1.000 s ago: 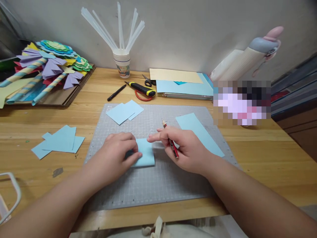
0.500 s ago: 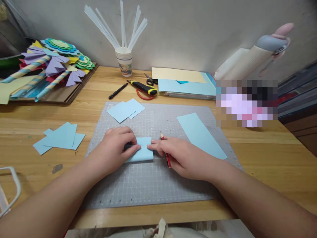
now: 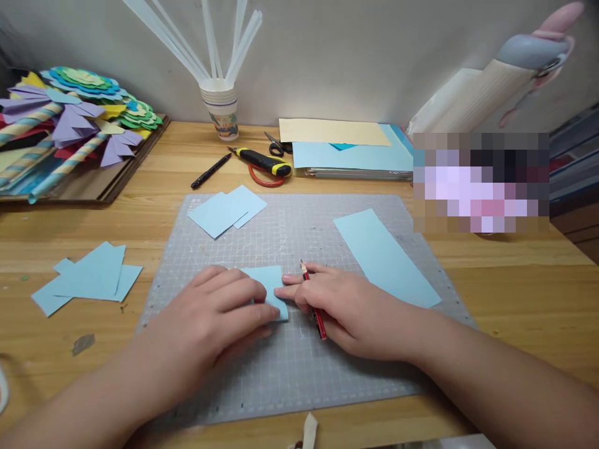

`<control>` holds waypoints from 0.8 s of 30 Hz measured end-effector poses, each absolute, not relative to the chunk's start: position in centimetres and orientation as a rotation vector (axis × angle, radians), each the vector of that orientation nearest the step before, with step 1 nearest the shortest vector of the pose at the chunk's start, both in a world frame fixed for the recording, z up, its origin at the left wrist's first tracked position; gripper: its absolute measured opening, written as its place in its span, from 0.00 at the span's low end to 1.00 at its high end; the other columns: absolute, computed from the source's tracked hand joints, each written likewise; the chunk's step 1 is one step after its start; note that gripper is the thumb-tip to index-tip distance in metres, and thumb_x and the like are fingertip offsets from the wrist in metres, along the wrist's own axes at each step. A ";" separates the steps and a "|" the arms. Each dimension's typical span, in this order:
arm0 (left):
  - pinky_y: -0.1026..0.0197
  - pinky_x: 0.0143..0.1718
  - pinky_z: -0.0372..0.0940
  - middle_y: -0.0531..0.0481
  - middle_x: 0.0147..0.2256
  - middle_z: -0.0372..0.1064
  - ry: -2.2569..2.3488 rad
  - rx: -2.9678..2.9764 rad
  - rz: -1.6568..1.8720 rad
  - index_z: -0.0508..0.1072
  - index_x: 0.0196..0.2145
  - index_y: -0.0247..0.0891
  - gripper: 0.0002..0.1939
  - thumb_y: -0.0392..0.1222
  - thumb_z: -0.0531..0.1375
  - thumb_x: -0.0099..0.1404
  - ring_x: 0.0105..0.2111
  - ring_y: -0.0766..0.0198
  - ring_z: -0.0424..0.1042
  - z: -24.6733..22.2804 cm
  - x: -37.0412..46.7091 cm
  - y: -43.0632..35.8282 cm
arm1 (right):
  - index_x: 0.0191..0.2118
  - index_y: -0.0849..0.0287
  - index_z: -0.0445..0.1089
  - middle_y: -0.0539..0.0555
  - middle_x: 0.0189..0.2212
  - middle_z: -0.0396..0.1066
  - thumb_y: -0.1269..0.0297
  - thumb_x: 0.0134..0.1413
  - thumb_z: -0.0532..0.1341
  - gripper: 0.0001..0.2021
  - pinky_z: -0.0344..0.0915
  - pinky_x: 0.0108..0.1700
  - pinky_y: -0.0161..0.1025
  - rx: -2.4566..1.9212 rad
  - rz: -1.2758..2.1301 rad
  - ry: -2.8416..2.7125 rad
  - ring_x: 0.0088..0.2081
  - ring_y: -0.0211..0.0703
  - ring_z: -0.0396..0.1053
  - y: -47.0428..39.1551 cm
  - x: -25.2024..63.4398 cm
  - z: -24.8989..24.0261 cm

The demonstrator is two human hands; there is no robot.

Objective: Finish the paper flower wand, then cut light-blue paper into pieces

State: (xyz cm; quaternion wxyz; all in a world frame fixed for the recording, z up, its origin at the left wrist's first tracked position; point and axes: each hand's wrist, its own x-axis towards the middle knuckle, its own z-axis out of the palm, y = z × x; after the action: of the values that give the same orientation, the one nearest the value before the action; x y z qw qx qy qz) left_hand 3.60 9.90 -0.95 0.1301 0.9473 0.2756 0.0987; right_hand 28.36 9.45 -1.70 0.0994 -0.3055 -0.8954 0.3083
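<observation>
A small folded piece of light blue paper (image 3: 268, 276) lies on the grey cutting mat (image 3: 299, 374). My left hand (image 3: 224, 312) curls over its left part, hiding much of it, with the thumb pressed along the near folded edge. From the other side, my right hand (image 3: 341, 305) touches the paper's right edge with an outstretched index fingertip. A red and black pencil (image 3: 319, 324) is held in that same hand, its sharpened end pointing away from me. On the mat to the right lies a longer light blue strip (image 3: 386, 259), close to my right wrist.
Blue paper squares lie at the mat's top left (image 3: 219, 214), and a blue pile (image 3: 93, 274) sits left of it. Behind are a black pen (image 3: 211, 171), a yellow-black cutter (image 3: 262, 161), scissors (image 3: 277, 147), stacked paper (image 3: 346, 156), cups with white strips (image 3: 222, 112) and paper flowers (image 3: 77, 121).
My left thumb has slid rightward along the near edge of the folded paper, and the left hand has come closer to me. My right hand still holds the pencil. The view has shifted slightly.
</observation>
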 end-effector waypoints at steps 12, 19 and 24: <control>0.57 0.38 0.58 0.49 0.41 0.69 0.749 2.744 0.143 0.69 0.52 0.49 0.22 0.30 0.47 0.66 0.39 0.60 0.66 -1.3 3.6 9.8 | 0.51 0.66 0.65 0.66 0.54 0.68 0.79 0.54 0.52 0.19 0.58 0.59 0.54 -0.997 0.916 -2.585 0.58 0.52 0.62 9.6 28.0 -1.7; 0.56 0.39 0.59 0.49 0.42 0.68 0.727 2.732 0.111 0.69 0.51 0.49 0.21 0.30 0.47 0.67 0.40 0.59 0.66 -1.2 3.6 9.6 | 0.57 0.66 0.61 0.64 0.55 0.66 0.79 0.54 0.51 0.23 0.57 0.60 0.49 -1.034 0.958 -2.586 0.59 0.49 0.60 9.7 28.1 -1.9; 0.55 0.42 0.60 0.49 0.44 0.68 0.728 2.737 0.094 0.69 0.51 0.49 0.22 0.30 0.47 0.66 0.43 0.59 0.66 -1.1 3.5 9.6 | 0.57 0.63 0.61 0.62 0.56 0.66 0.80 0.54 0.52 0.24 0.57 0.60 0.51 -1.029 0.974 -2.559 0.60 0.48 0.60 9.7 28.2 -1.9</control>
State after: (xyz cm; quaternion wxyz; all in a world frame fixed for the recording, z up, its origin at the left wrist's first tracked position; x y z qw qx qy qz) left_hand 3.50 9.62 -1.14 0.1531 0.9545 0.2539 0.0326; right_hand 28.22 9.66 -1.89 0.1079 -0.3497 -0.8698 0.3311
